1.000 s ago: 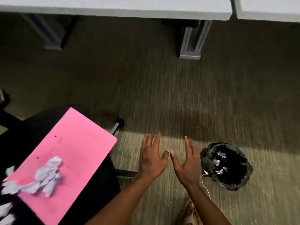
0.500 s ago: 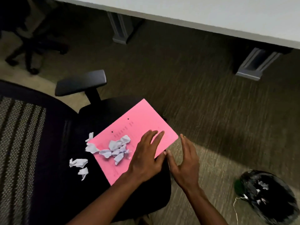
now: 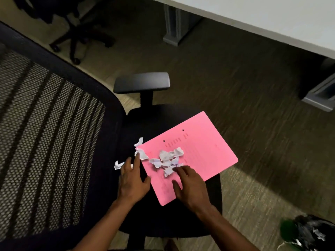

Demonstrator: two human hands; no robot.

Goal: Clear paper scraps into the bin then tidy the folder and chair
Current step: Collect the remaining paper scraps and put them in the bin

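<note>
both hands are down on the chair seat [image 3: 159, 220], working at the pink folder [image 3: 199, 151] that lies flat across it. the right hand [image 3: 190, 187] rests on the folder's near half, fingers spread loosely and tips touching the near edge of the heap of paper scraps [image 3: 167, 159] at the folder's middle; nothing is pinched in it yet. the left hand [image 3: 132, 180] lies just off the folder's left edge, fingers open and flat over the stray scraps [image 3: 118, 164] on the seat (whether any is under the palm cannot be told).

the step looks like gathering. best to sweep the strays from the left of the folder inward onto the heap, then cup both hands around the pile from opposite sides and squeeze lightly, since crumpled bits this light will scatter if flicked. the bin [image 3: 308, 234] sits on the carpet well to the right of the folder and nearer the person, so carry low and closed.
</note>
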